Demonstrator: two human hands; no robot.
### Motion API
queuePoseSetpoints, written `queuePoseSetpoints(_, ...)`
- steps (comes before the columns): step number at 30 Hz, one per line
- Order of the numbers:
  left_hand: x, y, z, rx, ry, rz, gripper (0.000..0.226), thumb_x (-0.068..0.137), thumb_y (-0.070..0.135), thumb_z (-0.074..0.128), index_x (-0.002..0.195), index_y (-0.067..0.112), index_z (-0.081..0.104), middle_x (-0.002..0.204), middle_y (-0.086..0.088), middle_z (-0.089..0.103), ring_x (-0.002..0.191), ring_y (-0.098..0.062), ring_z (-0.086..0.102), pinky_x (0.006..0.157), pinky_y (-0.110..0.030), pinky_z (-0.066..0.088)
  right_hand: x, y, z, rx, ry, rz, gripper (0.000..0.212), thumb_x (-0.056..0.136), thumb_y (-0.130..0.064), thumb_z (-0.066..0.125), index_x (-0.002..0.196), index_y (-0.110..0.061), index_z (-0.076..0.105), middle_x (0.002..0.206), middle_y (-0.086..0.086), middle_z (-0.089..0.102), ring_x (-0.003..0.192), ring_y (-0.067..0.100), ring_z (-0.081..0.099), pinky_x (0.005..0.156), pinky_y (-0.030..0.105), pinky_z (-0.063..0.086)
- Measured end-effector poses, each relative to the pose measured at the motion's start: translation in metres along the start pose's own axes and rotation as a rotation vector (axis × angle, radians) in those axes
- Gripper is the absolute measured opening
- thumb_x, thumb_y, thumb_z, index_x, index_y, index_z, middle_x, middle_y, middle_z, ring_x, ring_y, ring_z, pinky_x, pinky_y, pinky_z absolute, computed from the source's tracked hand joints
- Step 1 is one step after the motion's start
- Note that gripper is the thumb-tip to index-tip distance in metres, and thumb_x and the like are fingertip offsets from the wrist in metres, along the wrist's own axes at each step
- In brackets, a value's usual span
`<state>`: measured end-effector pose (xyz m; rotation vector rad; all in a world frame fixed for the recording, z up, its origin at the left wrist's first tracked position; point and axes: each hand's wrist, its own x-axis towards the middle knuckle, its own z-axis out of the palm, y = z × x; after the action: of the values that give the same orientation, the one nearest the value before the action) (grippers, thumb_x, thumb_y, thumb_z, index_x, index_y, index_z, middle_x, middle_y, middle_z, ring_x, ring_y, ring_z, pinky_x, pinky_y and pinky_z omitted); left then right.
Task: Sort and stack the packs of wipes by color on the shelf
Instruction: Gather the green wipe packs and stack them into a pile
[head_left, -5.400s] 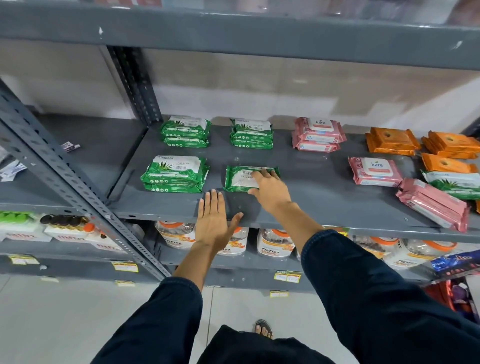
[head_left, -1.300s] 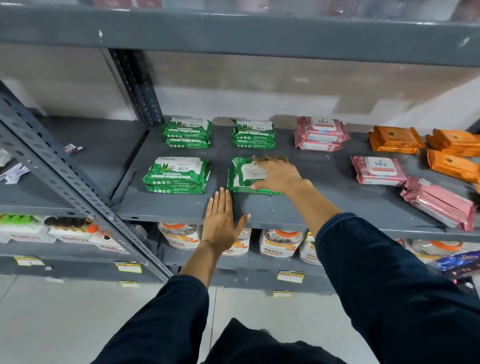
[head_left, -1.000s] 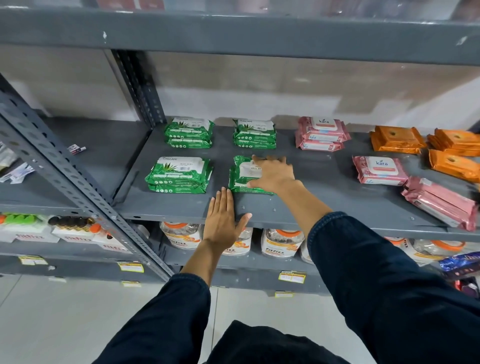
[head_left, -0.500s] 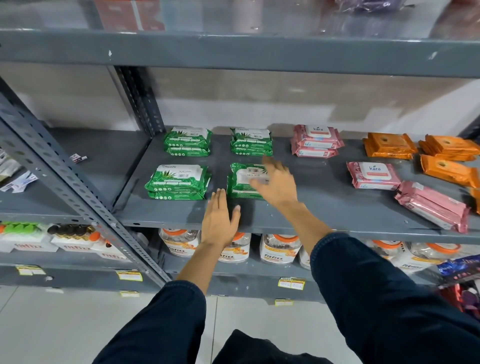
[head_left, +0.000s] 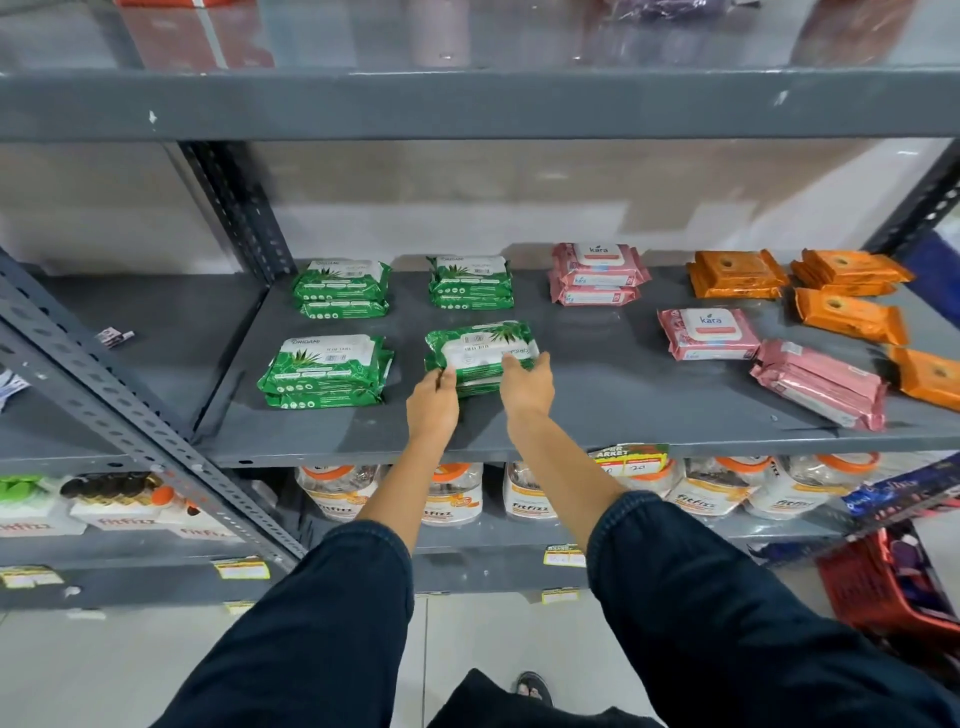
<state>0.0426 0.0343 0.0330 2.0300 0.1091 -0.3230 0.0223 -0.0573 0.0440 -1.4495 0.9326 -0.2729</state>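
Observation:
On the grey shelf (head_left: 597, 415), green wipes packs sit in four stacks: back left (head_left: 340, 288), back middle (head_left: 470, 280), front left (head_left: 324, 371) and front middle (head_left: 480, 353). My left hand (head_left: 434, 402) grips the front-left corner of the front middle stack's top pack. My right hand (head_left: 524, 384) holds its front-right corner. Pink packs lie as a back stack (head_left: 595, 273), a single pack (head_left: 709, 332) and a tilted pair (head_left: 818, 389). Orange packs (head_left: 737, 273) fill the right end.
A slotted grey upright (head_left: 135, 431) slants across the left. The lower shelf holds white pouches (head_left: 452, 493) and price tags. A red basket (head_left: 883, 587) stands on the floor at the right. Another shelf (head_left: 467, 104) runs overhead.
My left hand rose from the shelf's front edge to the front middle green stack. My right hand slid off the pack's top to its front-right corner. The camera tilted up.

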Motion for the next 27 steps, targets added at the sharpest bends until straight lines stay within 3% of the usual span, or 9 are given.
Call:
queuePoseSetpoints(7,-0.032,0.007,0.021,0.013,0.058,-0.035,0.038,0.099,0.026,0.038,0.127,0.002,0.049,0.132,-0.018,0.053,0.123,-0.034,0.048,0.1,-0.04,0.039,0.029,-0.01,-0.019,-0.191,-0.142,-0.046,0.065,0.093,-0.01,0.051,0.151,-0.016,0.022,0.157,0.006,0.026,0.137,0.028,0.038,0.096,0.034,0.042)
queuePoseSetpoints(11,-0.05,0.015,0.044,0.014,-0.037,-0.053,0.03,0.097,0.019,0.038,0.116,-0.001,0.05,0.12,-0.021,0.058,0.112,-0.036,0.054,0.09,-0.039,0.042,0.037,-0.015,-0.021,-0.254,-0.193,-0.082,0.062,0.09,-0.001,0.045,0.148,-0.017,0.032,0.141,0.01,0.05,0.103,0.027,0.055,0.075,0.026,0.04)
queuePoseSetpoints(12,-0.053,0.018,0.049,0.002,-0.094,-0.068,0.032,0.096,0.018,0.039,0.121,-0.001,0.048,0.124,-0.021,0.057,0.114,-0.035,0.053,0.09,-0.038,0.042,0.038,-0.016,-0.021,-0.246,-0.197,-0.078,0.06,0.09,0.0,0.046,0.147,-0.016,0.034,0.138,0.011,0.053,0.098,0.026,0.055,0.075,0.026,0.041)
queuePoseSetpoints(14,-0.061,0.026,0.057,-0.042,-0.218,-0.133,0.04,0.093,0.016,0.044,0.13,0.001,0.042,0.13,-0.019,0.053,0.118,-0.034,0.051,0.09,-0.036,0.042,0.041,-0.018,-0.024,-0.248,-0.217,-0.07,0.058,0.093,-0.002,0.049,0.148,-0.012,0.033,0.141,0.01,0.05,0.114,0.028,0.055,0.086,0.028,0.044)
queuePoseSetpoints(16,-0.062,0.031,0.056,0.044,-0.25,-0.137,0.031,0.088,0.013,0.047,0.117,0.002,0.053,0.119,-0.016,0.059,0.113,-0.033,0.055,0.091,-0.037,0.045,0.043,-0.02,-0.031,-0.25,-0.217,-0.073,0.055,0.095,-0.006,0.051,0.147,-0.008,0.033,0.15,0.009,0.041,0.133,0.026,0.044,0.104,0.027,0.037)
queuePoseSetpoints(19,-0.054,0.046,0.026,0.121,0.031,0.089,0.02,0.084,0.009,0.048,0.08,0.007,0.068,0.08,-0.001,0.064,0.083,-0.025,0.061,0.072,-0.029,0.046,0.042,-0.018,-0.045,-0.176,-0.118,-0.087,0.047,0.096,-0.012,0.051,0.141,-0.006,0.044,0.147,0.008,0.046,0.122,0.023,0.052,0.105,0.027,0.037)
queuePoseSetpoints(22,-0.021,0.06,-0.009,0.011,0.253,0.179,0.023,0.091,0.015,0.049,0.104,0.012,0.068,0.103,-0.004,0.07,0.092,-0.022,0.064,0.082,-0.031,0.051,0.033,-0.005,-0.053,-0.204,-0.028,-0.078,0.043,0.094,-0.027,0.054,0.13,-0.003,0.056,0.129,0.014,0.061,0.106,0.028,0.06,0.1,0.034,0.044)
queuePoseSetpoints(25,0.014,0.058,-0.008,-0.024,0.039,-0.103,0.047,0.093,0.028,0.05,0.132,0.001,0.045,0.131,-0.014,0.055,0.113,-0.03,0.055,0.094,-0.036,0.043,0.018,0.01,-0.049,-0.23,-0.025,-0.028,0.053,0.089,-0.045,0.056,0.121,-0.003,0.062,0.117,0.016,0.067,0.107,0.032,0.063,0.094,0.036,0.048)
queuePoseSetpoints(27,0.021,0.05,-0.001,-0.105,-0.097,-0.255,0.05,0.093,0.025,0.051,0.134,0.0,0.04,0.115,-0.013,0.058,0.098,-0.025,0.051,0.085,-0.034,0.041,0.013,0.015,-0.043,-0.257,-0.05,0.008,0.058,0.085,-0.052,0.057,0.117,-0.003,0.064,0.113,0.016,0.069,0.104,0.032,0.065,0.091,0.037,0.05)
